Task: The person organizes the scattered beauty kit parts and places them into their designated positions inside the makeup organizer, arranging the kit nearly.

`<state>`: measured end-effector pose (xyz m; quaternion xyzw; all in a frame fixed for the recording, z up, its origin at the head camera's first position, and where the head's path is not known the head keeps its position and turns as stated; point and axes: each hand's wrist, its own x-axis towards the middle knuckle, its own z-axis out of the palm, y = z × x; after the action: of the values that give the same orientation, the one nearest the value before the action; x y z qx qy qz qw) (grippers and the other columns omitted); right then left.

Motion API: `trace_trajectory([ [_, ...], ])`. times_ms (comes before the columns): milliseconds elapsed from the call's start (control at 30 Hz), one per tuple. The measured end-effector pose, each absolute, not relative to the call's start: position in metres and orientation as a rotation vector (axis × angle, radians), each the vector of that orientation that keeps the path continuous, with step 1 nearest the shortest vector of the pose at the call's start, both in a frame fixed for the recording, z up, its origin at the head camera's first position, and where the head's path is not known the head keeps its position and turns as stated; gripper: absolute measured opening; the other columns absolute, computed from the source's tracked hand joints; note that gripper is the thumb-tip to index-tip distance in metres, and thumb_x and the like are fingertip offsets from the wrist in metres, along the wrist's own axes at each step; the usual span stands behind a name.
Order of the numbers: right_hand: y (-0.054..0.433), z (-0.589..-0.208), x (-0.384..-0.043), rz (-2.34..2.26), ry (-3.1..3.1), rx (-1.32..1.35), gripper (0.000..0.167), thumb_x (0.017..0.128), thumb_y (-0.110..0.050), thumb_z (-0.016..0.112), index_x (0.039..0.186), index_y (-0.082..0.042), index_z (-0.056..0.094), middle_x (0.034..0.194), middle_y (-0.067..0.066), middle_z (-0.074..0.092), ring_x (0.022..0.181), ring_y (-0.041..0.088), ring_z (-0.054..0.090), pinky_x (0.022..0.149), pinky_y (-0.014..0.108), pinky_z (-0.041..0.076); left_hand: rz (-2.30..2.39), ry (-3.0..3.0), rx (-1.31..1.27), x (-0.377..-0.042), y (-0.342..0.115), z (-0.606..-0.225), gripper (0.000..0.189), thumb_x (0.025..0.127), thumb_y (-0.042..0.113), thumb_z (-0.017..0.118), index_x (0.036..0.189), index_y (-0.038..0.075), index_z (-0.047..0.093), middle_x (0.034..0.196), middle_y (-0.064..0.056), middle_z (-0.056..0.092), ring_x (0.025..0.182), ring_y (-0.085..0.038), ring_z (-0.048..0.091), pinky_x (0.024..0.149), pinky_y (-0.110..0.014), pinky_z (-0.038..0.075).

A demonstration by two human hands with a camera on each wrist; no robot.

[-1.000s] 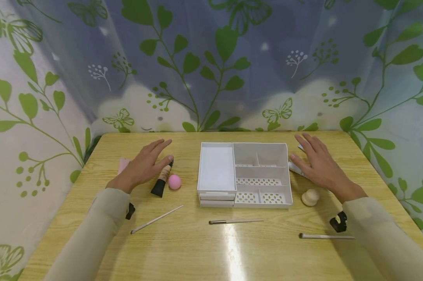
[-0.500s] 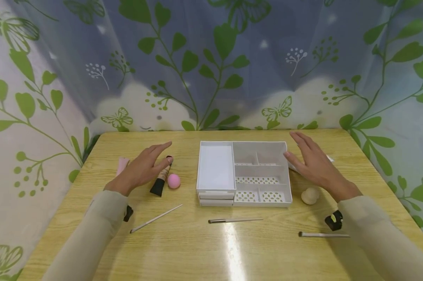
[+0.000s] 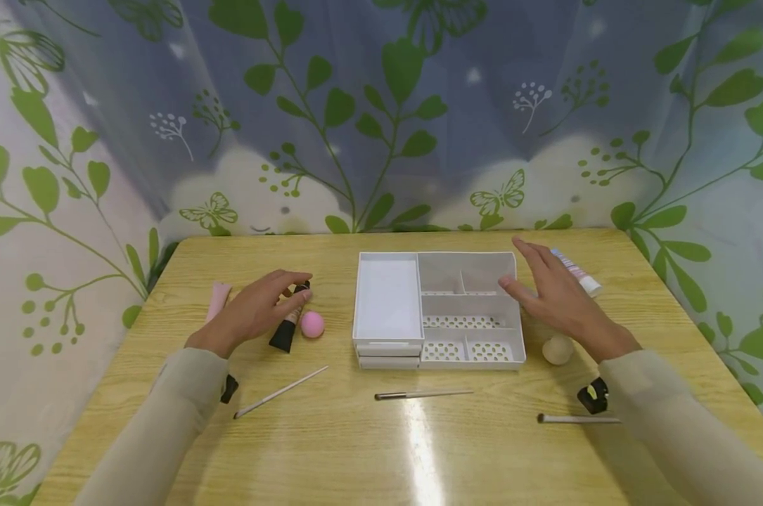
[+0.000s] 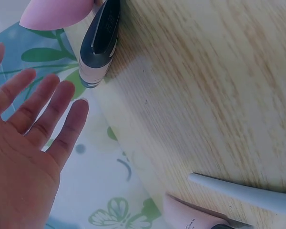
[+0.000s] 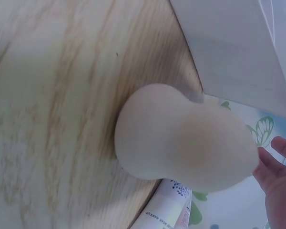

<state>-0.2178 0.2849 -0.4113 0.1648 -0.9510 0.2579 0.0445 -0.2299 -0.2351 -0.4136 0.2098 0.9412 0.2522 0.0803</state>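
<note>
And there it is in the right wrist view, small dark capitals running along the white tube (image 5: 157, 212): "WEAR MAKEUP", the characters just ahead of it too unclear to call! Over to the left wrist view: lettering on the dark tube (image 4: 101, 40), too faint to read. Tiny print on the pink tube (image 4: 186, 212) too, also illegible.

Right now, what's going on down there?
Someone has both open hands raised over a table, gripping nothing. The left hand hovers by a black-capped tube, with a pink sponge next to it. The right hand is near a beige sponge and a pale tube. A white organizer stands between the hands, and three brushes lie in front.
</note>
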Motion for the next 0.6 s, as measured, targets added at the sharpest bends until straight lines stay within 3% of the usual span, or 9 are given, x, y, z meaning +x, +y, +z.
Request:
trace_trajectory([
  [167,0.282,-0.414,-0.219,0.76,-2.905,0.521,0.082,0.112,-0.048,0.059,0.175,-0.011,0.022,0.171,0.03,0.035,0.156,0.053,0.035,0.121,0.075,0.034,0.767,2.79,0.652,-0.229,-0.234,-0.416,0.06,0.115,0.048,0.052,0.16,0.008,0.054,0.156,-0.015,0.06,0.126,-0.034,0.066,0.106,-0.06,0.054],
  [600,0.277,-0.422,-0.218,0.699,-2.894,0.561,0.087,0.113,-0.046,0.059,0.175,-0.004,0.015,0.164,0.036,0.04,0.151,0.057,0.04,0.119,0.074,0.037,0.746,2.739,0.708,-0.224,-0.234,-0.421,0.058,0.106,0.048,0.072,0.149,0.011,0.065,0.139,-0.009,0.072,0.114,-0.023,0.071,0.099,-0.054,0.059],
])
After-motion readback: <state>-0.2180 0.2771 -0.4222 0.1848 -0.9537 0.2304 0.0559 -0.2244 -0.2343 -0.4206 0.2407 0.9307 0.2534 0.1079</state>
